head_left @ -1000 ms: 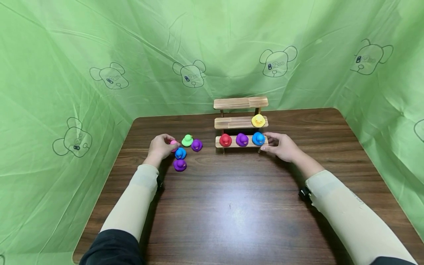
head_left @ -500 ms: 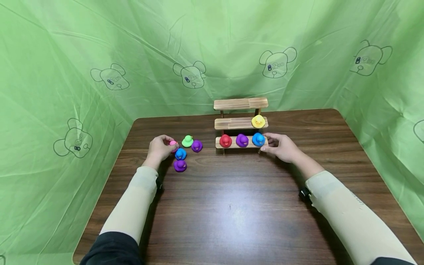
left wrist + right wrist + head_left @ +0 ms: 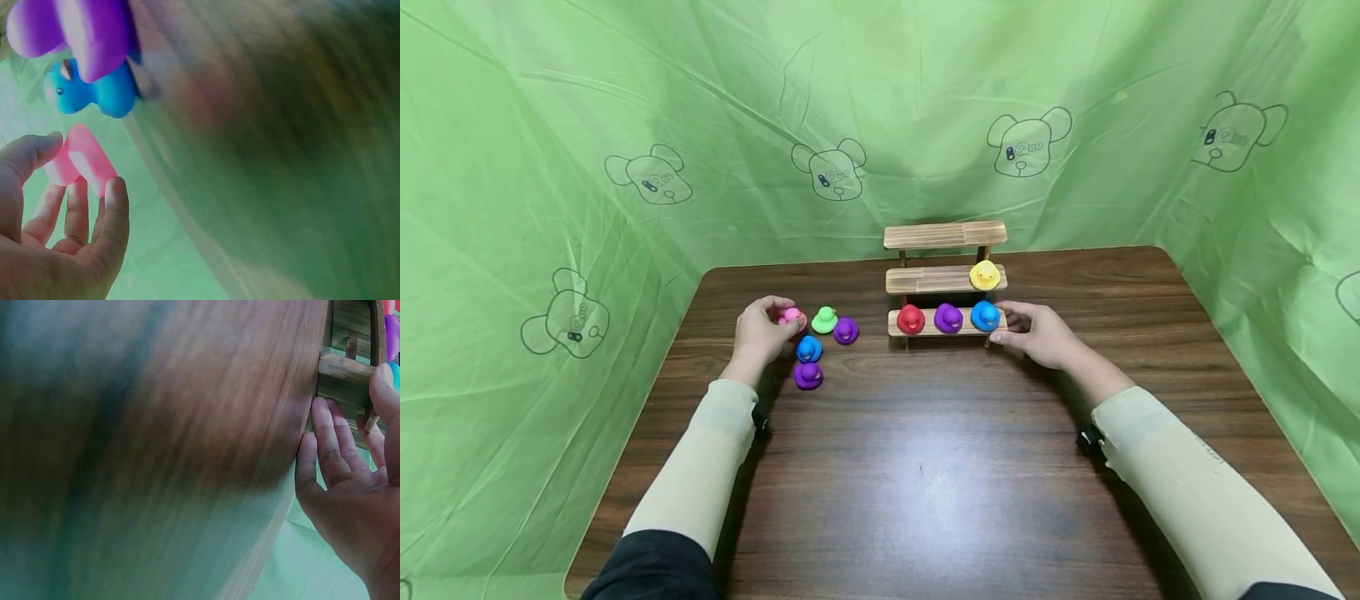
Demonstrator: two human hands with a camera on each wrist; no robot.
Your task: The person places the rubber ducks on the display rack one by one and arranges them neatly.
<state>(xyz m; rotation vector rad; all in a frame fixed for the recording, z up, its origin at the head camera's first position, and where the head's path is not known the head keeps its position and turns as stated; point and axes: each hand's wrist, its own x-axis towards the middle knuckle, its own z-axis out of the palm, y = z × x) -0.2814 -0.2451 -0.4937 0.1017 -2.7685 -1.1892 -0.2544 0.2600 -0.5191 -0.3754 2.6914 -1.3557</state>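
In the head view my left hand [image 3: 762, 335] pinches a pink rubber duck [image 3: 793, 317] between thumb and fingers; the left wrist view shows the thumb on one side of this duck [image 3: 80, 159] and fingertips on the other. A blue duck [image 3: 808, 348], a green duck [image 3: 824, 319] and two purple ones, the nearer purple duck [image 3: 808, 376] among them, lie close by. My right hand [image 3: 1037, 333] grips the right end of the three-tier wooden stand [image 3: 928, 281] at its lowest shelf. Thumb in front, fingers behind, as the right wrist view shows.
Along the lowest shelf sit a red duck [image 3: 911, 319], a purple duck [image 3: 948, 317] and a blue duck [image 3: 985, 316]. A yellow duck [image 3: 985, 274] stands at the right of the middle shelf. Green cloth [image 3: 925, 108] hangs behind the brown table [image 3: 880, 467].
My left hand has shifted slightly up and the pink duck has turned in its fingers, showing more of itself, a little apart from the blue duck. The right hand and stand stay put.
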